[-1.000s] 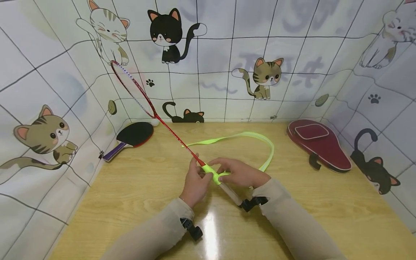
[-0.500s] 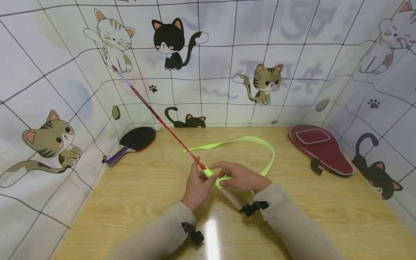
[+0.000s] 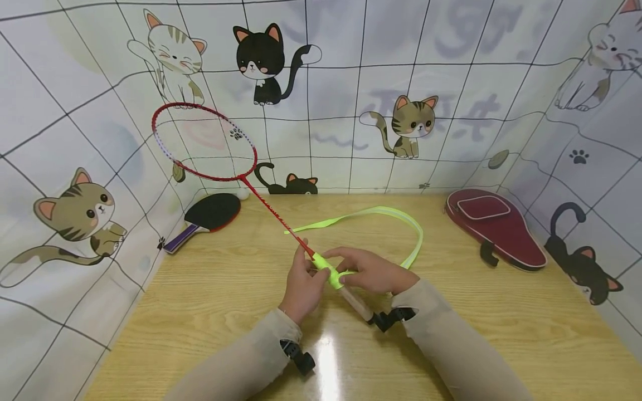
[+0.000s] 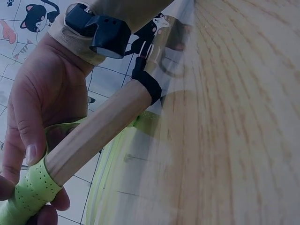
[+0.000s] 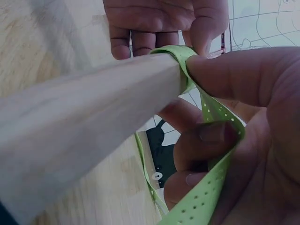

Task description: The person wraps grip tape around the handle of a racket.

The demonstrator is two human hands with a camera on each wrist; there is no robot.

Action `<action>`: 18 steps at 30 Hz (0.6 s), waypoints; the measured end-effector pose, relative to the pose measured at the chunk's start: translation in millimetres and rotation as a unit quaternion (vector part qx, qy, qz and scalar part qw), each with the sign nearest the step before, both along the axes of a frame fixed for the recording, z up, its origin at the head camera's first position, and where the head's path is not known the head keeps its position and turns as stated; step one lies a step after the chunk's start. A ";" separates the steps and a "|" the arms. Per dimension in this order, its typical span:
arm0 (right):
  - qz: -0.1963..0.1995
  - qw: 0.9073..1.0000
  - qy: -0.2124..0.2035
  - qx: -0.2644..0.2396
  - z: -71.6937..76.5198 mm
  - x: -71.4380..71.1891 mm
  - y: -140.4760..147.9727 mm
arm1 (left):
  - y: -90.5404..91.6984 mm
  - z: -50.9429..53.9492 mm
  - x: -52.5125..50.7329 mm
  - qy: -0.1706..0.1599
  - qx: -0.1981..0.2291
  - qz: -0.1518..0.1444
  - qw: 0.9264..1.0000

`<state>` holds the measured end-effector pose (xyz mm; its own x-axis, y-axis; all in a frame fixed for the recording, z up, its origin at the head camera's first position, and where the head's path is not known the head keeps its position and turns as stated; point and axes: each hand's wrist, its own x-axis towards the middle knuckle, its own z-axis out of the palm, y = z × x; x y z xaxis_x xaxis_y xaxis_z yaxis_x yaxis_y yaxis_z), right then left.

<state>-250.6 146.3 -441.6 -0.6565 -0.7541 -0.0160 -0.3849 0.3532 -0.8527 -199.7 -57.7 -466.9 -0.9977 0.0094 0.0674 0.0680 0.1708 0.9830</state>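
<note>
A red badminton racket (image 3: 273, 210) slants up and left over the table, its head facing the camera with no strings visible. My left hand (image 3: 303, 287) holds it at the top of the handle, where yellow-green perforated grip tape (image 4: 35, 194) is wrapped round. Below the wrap the wooden handle (image 4: 101, 129) is bare down to a black band (image 4: 149, 86) at its butt. Beside the wrap my right hand (image 3: 373, 270) pinches the loose tape (image 5: 199, 199) between thumb and fingers. The tape's free length (image 3: 418, 228) curves across the table behind my hands.
A table tennis bat (image 3: 213, 211) with a black face lies at the back left, a white ball (image 3: 243, 194) beside it. At the back right rests a dark red bat case (image 3: 494, 228). Cat-patterned walls (image 3: 331, 83) enclose the wooden table on three sides.
The racket has turned about its shaft: its head went from narrow to edge-on and now shows its full oval. Both hands stay at the wrap, with the tape still in the right.
</note>
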 end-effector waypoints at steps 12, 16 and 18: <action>-0.030 0.999 0.037 0.017 1.8 2.8 -2.9 | -3.5 -0.4 1.1 0.016 -0.036 -0.016 0.999; -0.023 0.999 0.037 0.017 4.0 2.5 -1.4 | -3.6 -0.6 0.1 0.017 -0.036 -0.014 0.999; -0.020 0.999 0.033 0.015 6.1 2.8 -0.4 | -3.7 -0.8 -0.9 0.014 -0.032 -0.013 0.999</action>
